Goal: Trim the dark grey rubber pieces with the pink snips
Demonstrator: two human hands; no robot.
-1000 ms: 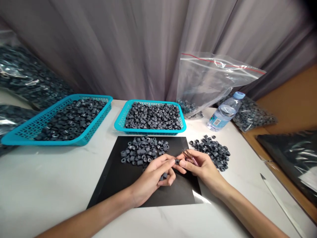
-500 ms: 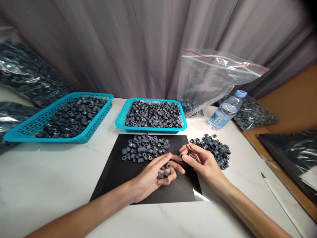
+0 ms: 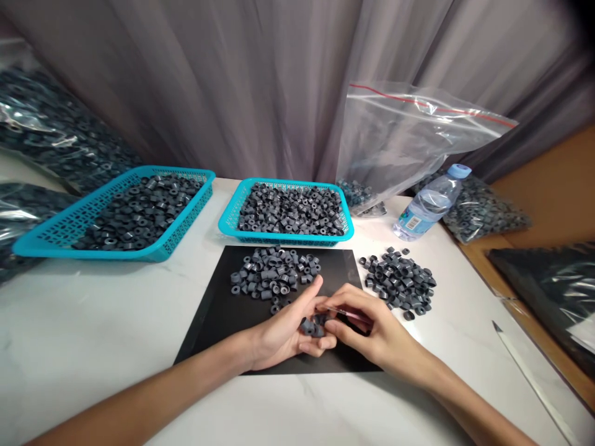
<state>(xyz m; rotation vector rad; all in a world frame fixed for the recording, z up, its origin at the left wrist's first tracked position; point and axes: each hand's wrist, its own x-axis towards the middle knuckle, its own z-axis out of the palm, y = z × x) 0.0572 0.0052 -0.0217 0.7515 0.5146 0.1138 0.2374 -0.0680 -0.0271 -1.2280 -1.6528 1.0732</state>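
Observation:
My left hand (image 3: 284, 331) lies palm up over the black mat (image 3: 209, 334), thumb raised, fingers curled around several small dark grey plastic rings (image 3: 312, 326). In my right hand (image 3: 379, 325) is a slim pink tool (image 3: 348, 314) with a thin tip, lying along the fingers; its exact kind is hard to make out. The right thumb and fingertips touch the rings in the left palm. Behind the left hand, a loose pile of grey rings (image 3: 267, 272) rests on the mat. Another pile of grey rings (image 3: 402, 282) lies on the white table, right of the mat.
Two blue baskets (image 3: 227, 232) (image 3: 160, 251) full of rings stand at the back and left. A clear zip bag (image 3: 390, 136), a water bottle (image 3: 425, 207) and a filled bag (image 3: 488, 214) are at back right. More filled bags (image 3: 60, 124) stand left. A pale strip (image 3: 530, 378) lies right.
My right hand has moved left and down, from beside the left hand to the rings in its palm. The left fingers have curled in more. The view has shifted slightly.

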